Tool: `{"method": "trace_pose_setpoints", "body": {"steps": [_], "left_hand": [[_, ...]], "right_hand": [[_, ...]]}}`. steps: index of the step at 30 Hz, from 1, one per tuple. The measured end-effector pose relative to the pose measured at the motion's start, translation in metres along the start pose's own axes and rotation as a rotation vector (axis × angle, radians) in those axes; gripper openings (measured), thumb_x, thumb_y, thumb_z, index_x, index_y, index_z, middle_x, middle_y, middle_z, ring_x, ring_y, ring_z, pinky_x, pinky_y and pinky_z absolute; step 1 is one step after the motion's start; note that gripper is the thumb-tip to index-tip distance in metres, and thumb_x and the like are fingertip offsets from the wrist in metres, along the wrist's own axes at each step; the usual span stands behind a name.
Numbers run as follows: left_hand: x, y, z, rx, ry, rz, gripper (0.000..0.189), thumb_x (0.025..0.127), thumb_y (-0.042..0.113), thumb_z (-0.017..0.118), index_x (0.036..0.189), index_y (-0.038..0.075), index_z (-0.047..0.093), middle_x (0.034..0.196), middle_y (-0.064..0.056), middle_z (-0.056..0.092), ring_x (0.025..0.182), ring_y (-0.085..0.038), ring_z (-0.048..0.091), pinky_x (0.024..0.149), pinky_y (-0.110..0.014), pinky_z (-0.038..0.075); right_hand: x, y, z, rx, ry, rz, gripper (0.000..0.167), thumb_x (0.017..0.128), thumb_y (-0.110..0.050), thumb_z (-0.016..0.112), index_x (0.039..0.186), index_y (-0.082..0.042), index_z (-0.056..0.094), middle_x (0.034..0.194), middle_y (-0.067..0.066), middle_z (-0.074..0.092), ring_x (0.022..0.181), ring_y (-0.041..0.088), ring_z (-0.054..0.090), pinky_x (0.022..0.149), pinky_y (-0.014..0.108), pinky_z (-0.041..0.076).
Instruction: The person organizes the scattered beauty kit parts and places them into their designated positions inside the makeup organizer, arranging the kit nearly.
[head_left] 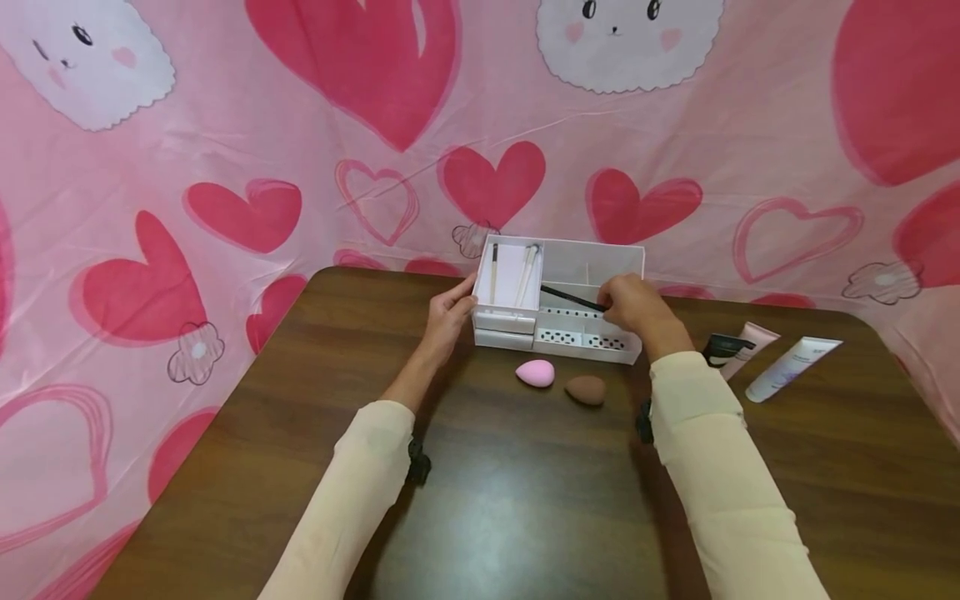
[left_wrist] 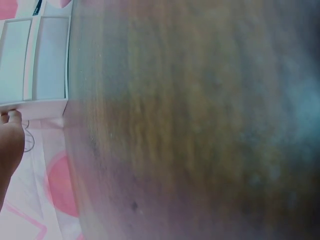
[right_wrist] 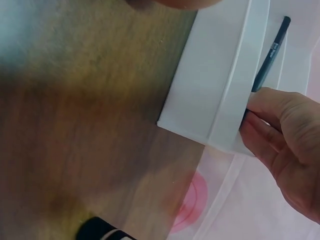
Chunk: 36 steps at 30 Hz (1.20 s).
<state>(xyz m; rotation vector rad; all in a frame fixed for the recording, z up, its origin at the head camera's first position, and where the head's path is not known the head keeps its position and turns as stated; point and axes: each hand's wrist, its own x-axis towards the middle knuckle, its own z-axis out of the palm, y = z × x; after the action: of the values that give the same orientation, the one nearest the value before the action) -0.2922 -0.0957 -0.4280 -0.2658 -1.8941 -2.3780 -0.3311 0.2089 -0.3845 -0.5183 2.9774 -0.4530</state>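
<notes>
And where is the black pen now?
In the head view, the right hand pinches the black pen at the white box, just right of the brushes.

Brn table (head_left: pixel 247 467) holds wht organizer (head_left: pixel 504 338), pink sponge (head_left: pixel 536 373), brn sponge (head_left: pixel 586 390) & 3 tubes (head_left: pixel 792 370).

"Can you read any lettering here?"

"No, not a single word. The slim dark stick (right_wrist: pixel 269 59) carries small pale print along its side in the right wrist view, but the letters are too tiny and blurred to make out."

"What about the white tube (head_left: pixel 789 373)?"

"In the head view it shows faint print on its body and small marks near its flat end, none of it legible."

"And the black tube (head_left: pixel 722 351)?"

"Just a pale marking, too small to read."
</notes>
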Motion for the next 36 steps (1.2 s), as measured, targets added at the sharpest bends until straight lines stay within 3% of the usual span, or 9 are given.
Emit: {"method": "trace_pose_setpoints", "body": {"steps": [5, 8, 21, 29, 36], "left_hand": [[-0.002, 0.002, 0.0, 0.002, -0.005, -0.001, 0.049, 0.099, -0.004, 0.046, 0.147, -0.008, 0.043, 0.158, -0.02, 0.042, 0.133, -0.017, 0.049, 0.107, -0.017, 0.047], [-0.002, 0.001, -0.001, -0.003, 0.005, 0.0, 0.049, 0.099, -0.004, 0.046, 0.147, -0.008, 0.044, 0.157, -0.02, 0.043, 0.125, -0.01, 0.054, 0.098, -0.011, 0.049], [0.001, -0.001, 0.0, -0.015, 0.002, -0.003, 0.048, 0.099, -0.005, 0.046, 0.147, -0.008, 0.045, 0.157, -0.021, 0.044, 0.109, 0.0, 0.057, 0.092, -0.011, 0.052], [0.002, 0.0, -0.004, 0.008, -0.028, -0.02, 0.048, 0.1, -0.002, 0.048, 0.148, -0.006, 0.044, 0.158, -0.018, 0.044, 0.116, -0.003, 0.056, 0.105, -0.02, 0.05], [0.003, 0.001, -0.005, -0.018, -0.038, -0.022, 0.049, 0.099, -0.004, 0.047, 0.148, -0.008, 0.043, 0.158, -0.022, 0.043, 0.108, 0.002, 0.058, 0.094, -0.011, 0.052]], "right_hand": [[0.005, 0.0, -0.004, -0.024, -0.03, -0.026, 0.02, 0.084, 0.0, 0.069, 0.102, 0.003, 0.077, 0.096, 0.021, 0.074, 0.088, 0.033, 0.062, 0.089, 0.05, 0.055], [0.008, 0.002, -0.005, -0.012, -0.048, -0.033, 0.019, 0.083, 0.001, 0.069, 0.1, 0.002, 0.078, 0.095, 0.02, 0.075, 0.087, 0.032, 0.062, 0.088, 0.049, 0.056], [0.009, 0.004, -0.012, 0.057, -0.117, -0.004, 0.021, 0.082, 0.004, 0.073, 0.103, 0.003, 0.078, 0.101, 0.023, 0.075, 0.091, 0.033, 0.062, 0.089, 0.048, 0.058], [0.009, 0.001, -0.016, 0.057, -0.163, 0.04, 0.023, 0.083, 0.004, 0.073, 0.106, 0.003, 0.078, 0.104, 0.023, 0.074, 0.095, 0.034, 0.061, 0.093, 0.049, 0.057], [0.011, 0.002, -0.013, 0.055, -0.159, 0.026, 0.023, 0.084, 0.004, 0.073, 0.106, 0.003, 0.078, 0.104, 0.023, 0.075, 0.094, 0.033, 0.063, 0.093, 0.048, 0.057]]}}
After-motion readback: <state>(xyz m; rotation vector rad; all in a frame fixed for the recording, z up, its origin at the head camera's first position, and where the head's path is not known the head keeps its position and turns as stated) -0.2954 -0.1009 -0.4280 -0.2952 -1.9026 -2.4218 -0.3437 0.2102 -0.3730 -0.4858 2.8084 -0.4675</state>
